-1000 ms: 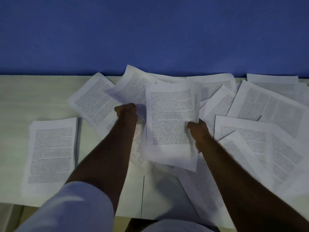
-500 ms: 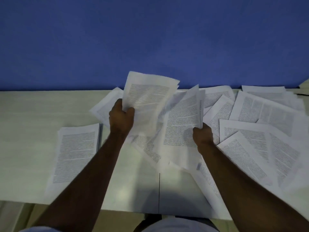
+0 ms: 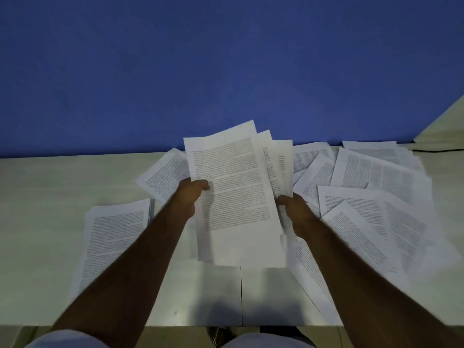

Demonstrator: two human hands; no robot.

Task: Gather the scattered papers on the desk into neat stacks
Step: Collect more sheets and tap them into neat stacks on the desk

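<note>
Pale surface (image 3: pixel 45 222) under blue wall: left hand (image 3: pixel 187 197) and right hand (image 3: pixel 295 212) grip a fanned sheaf of white printed sheets (image 3: pixel 236 197). Step: collecting. Next, probably: square edges, lay it by the finished white paper stack (image 3: pixel 113 237).

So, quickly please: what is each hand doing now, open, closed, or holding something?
Left hand: closed on the left edge of the lifted sheaf of papers.
Right hand: closed on its right edge.
</note>
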